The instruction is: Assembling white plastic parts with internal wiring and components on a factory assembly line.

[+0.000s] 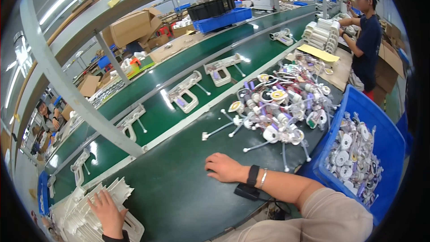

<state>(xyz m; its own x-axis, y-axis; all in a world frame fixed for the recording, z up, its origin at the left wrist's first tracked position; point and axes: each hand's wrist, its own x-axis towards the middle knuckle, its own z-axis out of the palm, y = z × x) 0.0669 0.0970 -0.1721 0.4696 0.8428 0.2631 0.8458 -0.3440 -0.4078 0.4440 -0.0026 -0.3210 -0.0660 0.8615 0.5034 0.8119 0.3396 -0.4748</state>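
My left hand (107, 213) lies flat on a stack of white plastic shell parts (85, 217) at the lower left, fingers spread over the top piece. My right hand (225, 168) rests palm down on the green bench mat (179, 183), holding nothing; a black band and a thin bracelet sit on its wrist. Beyond my right hand lies a heap of white and purple parts with thin rods (280, 107). White gun-shaped housings (183, 94) ride spaced out on the green conveyor belt (156, 116).
A blue bin (385, 139) of small white and purple parts stands at the right edge. A person in a dark shirt and cap (365, 36) works further along the line beside stacked white parts (320, 36). Grey frame posts (67, 89), cardboard boxes and blue and black crates stand beyond the belt.
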